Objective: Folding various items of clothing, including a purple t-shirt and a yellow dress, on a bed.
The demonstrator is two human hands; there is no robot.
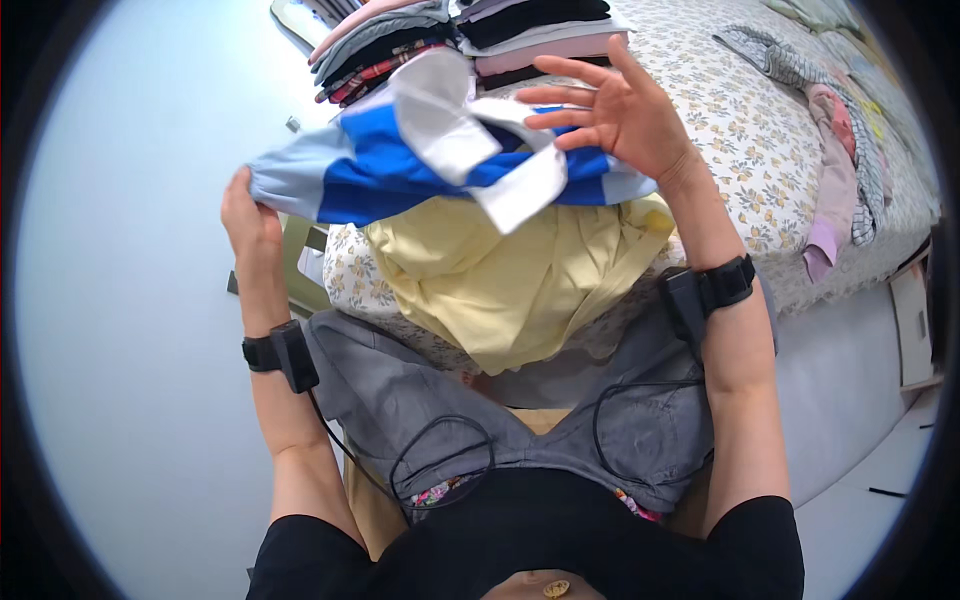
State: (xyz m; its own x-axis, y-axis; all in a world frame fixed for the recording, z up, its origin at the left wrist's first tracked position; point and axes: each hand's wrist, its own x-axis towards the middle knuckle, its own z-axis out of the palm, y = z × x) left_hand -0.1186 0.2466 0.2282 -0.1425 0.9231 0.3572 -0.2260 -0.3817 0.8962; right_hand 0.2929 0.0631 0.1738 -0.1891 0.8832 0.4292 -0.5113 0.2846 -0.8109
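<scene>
My left hand (252,222) grips the left end of a collared shirt (380,165) with light blue, bright blue and white parts. The shirt hangs stretched sideways, and its white collar (530,190) is somewhat blurred. At the shirt's right side, my right hand (630,120) is raised with its palm showing and its fingers spread apart; nothing is held in it. Below the shirt, a pale yellow garment (490,275) lies loosely over the bed's near edge, partly covered by the shirt.
Folded clothes stand in two stacks at the back, a left stack (375,50) and a right stack (540,40). The bed has a floral cover (740,130). Loose clothes (835,150) lie at its right side. A white wall (130,250) is on the left.
</scene>
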